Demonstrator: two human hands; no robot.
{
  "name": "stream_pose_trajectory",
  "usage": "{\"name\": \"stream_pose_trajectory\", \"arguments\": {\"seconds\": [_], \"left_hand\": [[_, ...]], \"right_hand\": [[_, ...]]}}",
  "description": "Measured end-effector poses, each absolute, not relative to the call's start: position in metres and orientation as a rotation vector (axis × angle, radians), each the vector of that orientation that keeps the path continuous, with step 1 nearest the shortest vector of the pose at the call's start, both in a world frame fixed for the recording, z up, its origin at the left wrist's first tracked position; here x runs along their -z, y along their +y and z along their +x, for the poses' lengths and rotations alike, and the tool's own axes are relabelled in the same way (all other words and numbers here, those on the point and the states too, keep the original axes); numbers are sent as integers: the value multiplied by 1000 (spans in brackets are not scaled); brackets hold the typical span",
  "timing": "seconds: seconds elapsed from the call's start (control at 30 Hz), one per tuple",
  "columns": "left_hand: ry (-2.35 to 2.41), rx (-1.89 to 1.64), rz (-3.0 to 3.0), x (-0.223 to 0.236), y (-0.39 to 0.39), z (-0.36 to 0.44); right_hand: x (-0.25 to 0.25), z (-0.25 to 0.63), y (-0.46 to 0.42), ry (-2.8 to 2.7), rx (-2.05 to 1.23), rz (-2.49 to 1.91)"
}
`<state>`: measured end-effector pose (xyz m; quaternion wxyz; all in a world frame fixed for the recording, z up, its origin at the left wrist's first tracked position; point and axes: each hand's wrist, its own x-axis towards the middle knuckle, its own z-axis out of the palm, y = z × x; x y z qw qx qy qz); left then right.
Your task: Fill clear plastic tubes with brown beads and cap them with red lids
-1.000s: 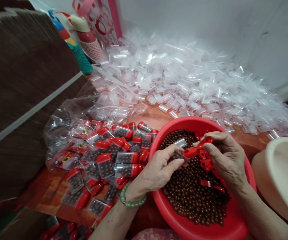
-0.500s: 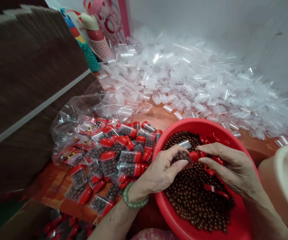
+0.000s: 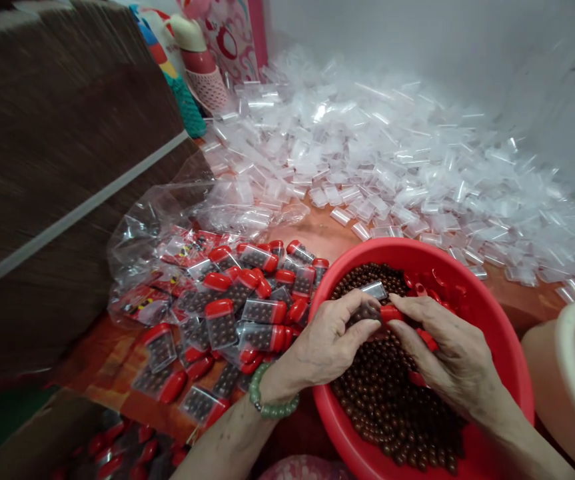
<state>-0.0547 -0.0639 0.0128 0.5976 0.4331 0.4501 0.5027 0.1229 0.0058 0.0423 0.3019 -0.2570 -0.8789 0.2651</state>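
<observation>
My left hand (image 3: 334,337), a green bead bracelet (image 3: 272,398) on its wrist, is closed around a small clear box filled with brown balls (image 3: 366,312). At the box's right end my right hand (image 3: 440,343) pinches a red cap (image 3: 391,313), which meets the box's end; whether it is fully seated I cannot tell. Both hands are over a red basin (image 3: 324,400) holding many brown balls (image 3: 392,413). Inside it, a clear empty box (image 3: 374,290) lies on the balls behind my fingers. Loose red caps (image 3: 432,283) lie at the basin's far right side.
Filled red-capped boxes (image 3: 220,323) are heaped left of the basin, beside a clear plastic bag (image 3: 142,223). Empty clear boxes (image 3: 367,153) are piled along the wall. A stack of brown cardboard (image 3: 57,147) rises at left. A bottle (image 3: 200,63) stands behind.
My right hand has brought the red cap leftward against the end of the filled box. My left hand keeps its hold. The view has shifted slightly.
</observation>
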Motion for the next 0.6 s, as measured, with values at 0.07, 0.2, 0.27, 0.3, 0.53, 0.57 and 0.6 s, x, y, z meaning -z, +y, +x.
{"name": "stream_pose_trajectory", "arguments": {"seconds": [0.07, 0.2, 0.27, 0.3, 0.53, 0.57, 0.6], "left_hand": [[964, -1182, 920, -12, -64, -54], [916, -1175, 853, -12, -64, -55], [920, -1156, 874, -14, -64, -55], [923, -1146, 887, -14, -64, -56], [1072, -1102, 1085, -19, -63, -57], [1079, -1104, 1100, -19, -63, -57], [1079, -1106, 1106, -19, -63, -56]], "right_hand": [[-42, 123, 9, -2272, -796, -769], [-41, 124, 15, -2010, -1007, -1007], [-41, 121, 14, -1969, -995, -997], [-42, 119, 13, -1986, -957, -955], [-46, 108, 5, -2236, -599, -631], [-46, 108, 5, -2262, -566, -614], [-46, 110, 5, -2288, -539, -604]]}}
